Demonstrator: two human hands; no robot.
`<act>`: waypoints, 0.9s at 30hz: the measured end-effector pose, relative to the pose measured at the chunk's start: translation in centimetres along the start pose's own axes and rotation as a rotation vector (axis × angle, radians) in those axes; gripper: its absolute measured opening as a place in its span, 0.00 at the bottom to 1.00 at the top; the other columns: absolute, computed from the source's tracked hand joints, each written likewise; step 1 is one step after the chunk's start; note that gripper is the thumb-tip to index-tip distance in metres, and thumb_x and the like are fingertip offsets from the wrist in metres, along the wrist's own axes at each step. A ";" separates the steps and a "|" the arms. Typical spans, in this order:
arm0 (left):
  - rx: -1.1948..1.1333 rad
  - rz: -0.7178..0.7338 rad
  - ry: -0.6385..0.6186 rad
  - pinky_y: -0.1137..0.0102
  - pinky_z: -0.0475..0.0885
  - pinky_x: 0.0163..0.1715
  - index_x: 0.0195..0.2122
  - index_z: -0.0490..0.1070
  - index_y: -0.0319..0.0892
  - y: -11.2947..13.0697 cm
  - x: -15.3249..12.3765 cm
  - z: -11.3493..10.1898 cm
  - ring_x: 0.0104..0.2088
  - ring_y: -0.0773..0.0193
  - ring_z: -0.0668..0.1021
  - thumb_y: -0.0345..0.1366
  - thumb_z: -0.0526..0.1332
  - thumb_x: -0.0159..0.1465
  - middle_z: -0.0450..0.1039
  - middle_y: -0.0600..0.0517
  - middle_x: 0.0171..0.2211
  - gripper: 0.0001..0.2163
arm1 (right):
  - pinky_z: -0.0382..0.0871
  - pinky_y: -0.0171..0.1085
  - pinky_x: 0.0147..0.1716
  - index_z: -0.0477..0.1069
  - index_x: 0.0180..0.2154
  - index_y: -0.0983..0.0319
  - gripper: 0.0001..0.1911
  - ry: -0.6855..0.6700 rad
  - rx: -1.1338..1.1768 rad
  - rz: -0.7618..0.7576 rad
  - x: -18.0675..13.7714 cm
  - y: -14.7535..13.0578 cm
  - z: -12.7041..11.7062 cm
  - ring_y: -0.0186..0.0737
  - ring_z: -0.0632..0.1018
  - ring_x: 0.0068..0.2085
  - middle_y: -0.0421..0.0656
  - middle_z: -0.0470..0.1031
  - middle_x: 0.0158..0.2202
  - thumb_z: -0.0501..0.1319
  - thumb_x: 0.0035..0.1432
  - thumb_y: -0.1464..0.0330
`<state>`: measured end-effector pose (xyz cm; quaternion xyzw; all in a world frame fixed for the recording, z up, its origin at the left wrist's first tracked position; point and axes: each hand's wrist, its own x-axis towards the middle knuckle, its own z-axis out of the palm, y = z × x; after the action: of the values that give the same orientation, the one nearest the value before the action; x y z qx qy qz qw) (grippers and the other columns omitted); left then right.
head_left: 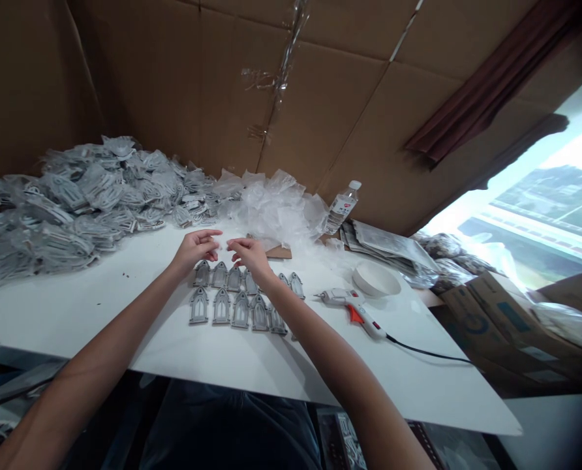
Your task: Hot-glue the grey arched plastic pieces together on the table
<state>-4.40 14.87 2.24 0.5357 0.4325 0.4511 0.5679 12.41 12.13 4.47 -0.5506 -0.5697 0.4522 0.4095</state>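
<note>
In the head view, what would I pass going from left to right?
Bagged pile, left hand, right hand, bottle, bowl, cardboard box.

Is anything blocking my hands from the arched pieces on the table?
Nothing visible. The left hand and right hand are by the far row of arched pieces, though the right arm hides some. The glue gun lies off to the right.
</note>
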 end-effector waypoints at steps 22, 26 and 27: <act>-0.037 -0.008 0.245 0.61 0.78 0.42 0.54 0.70 0.39 0.2 0.2 -0.1 0.43 0.60 0.79 0.40 0.62 0.69 0.74 0.46 0.49 0.15 | 0.65 0.33 0.37 0.79 0.34 0.60 0.12 -0.383 -0.521 -0.344 -6.2 -0.8 3.3 0.34 0.76 0.33 0.40 0.80 0.34 0.58 0.55 0.76; -0.016 -0.007 0.222 0.60 0.78 0.42 0.54 0.70 0.39 0.2 0.1 -0.1 0.44 0.59 0.79 0.40 0.62 0.69 0.74 0.46 0.49 0.15 | 0.65 0.33 0.37 0.79 0.31 0.60 0.15 -0.470 -0.512 -0.356 -5.4 -0.3 3.7 0.34 0.76 0.34 0.39 0.79 0.33 0.57 0.51 0.81; -0.009 -0.006 0.212 0.60 0.78 0.43 0.54 0.70 0.39 0.2 0.1 -0.1 0.44 0.59 0.79 0.41 0.62 0.69 0.73 0.46 0.49 0.15 | 0.65 0.33 0.38 0.80 0.30 0.59 0.16 -0.486 -0.500 -0.362 -5.3 -0.1 3.9 0.34 0.76 0.34 0.39 0.79 0.33 0.58 0.50 0.82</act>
<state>-4.48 15.03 2.45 0.4811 0.4897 0.5054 0.5228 8.92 6.55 3.74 -0.4008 -0.8306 0.3372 0.1890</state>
